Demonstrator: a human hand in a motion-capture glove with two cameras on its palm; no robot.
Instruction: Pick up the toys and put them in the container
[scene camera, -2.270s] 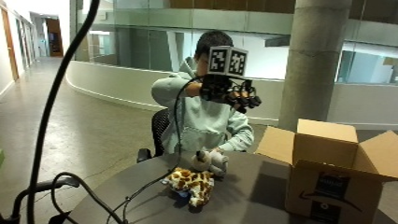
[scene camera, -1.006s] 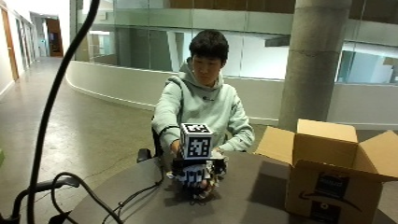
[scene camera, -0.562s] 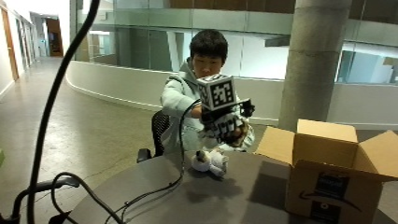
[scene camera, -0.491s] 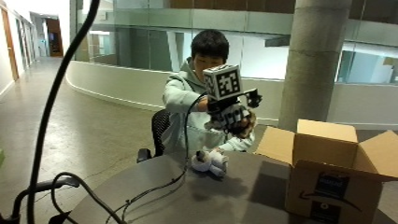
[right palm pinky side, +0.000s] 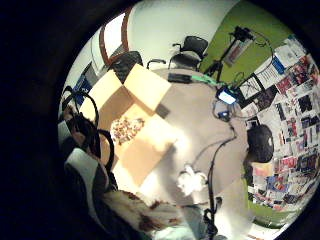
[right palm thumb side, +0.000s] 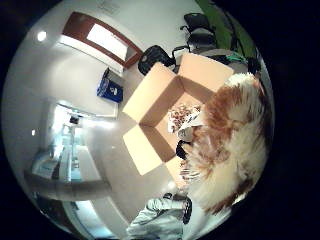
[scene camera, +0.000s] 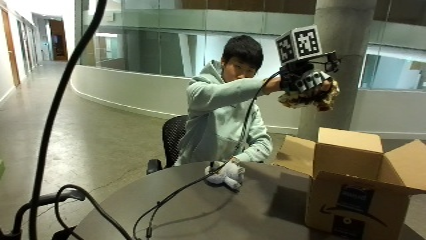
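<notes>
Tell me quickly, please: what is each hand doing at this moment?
Gloved right hand: raised over the open brown cardboard box, gripping the spotted brown-and-white plush toy.
Bare left hand: on the small white plush toy on the round grey table; grip cannot be told.

Furry plush giraffe toy (scene camera: 311, 97); matt cardboard box (scene camera: 353, 190); smooth grey table (scene camera: 219, 210).

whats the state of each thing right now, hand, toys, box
gloved right hand: raised high, gripping the giraffe plush.
giraffe plush: held in the air above the box, not yet inside.
cardboard box: on the table, flaps open, a spotted toy already lying in it.
white plush toy: lying on the table, under the person's bare hand.
</notes>
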